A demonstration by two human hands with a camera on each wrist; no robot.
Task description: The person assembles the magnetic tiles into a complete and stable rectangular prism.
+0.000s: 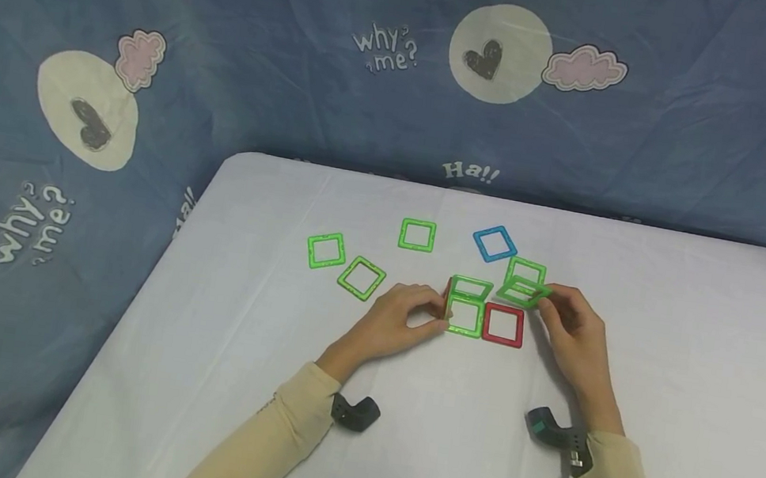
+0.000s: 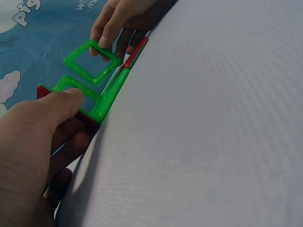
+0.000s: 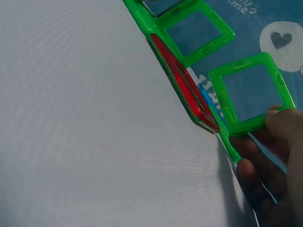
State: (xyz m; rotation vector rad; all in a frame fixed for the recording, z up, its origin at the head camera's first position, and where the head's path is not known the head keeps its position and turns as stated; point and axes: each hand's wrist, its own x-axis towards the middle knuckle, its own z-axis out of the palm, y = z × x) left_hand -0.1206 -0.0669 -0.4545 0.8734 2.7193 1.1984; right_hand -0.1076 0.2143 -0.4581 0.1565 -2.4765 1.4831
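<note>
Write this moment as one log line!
left hand: grips upright red square plastic frame | right hand: pinches green square plastic frame

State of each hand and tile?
Left hand: holding red tile
This red tile: upright
Right hand: pinching green tile
This green tile: tilted
Other red tile: flat
Green tile beside it: flat
Green tile behind that: raised
Green tile behind pinched one: flat
Loose blue tile: flat
Three loose green tiles: flat

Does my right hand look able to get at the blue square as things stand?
Probably not straight away: your right hand is pinching a green square, and a second green square sits between it and the blue square. Once freed, it could likely reach over.
</note>
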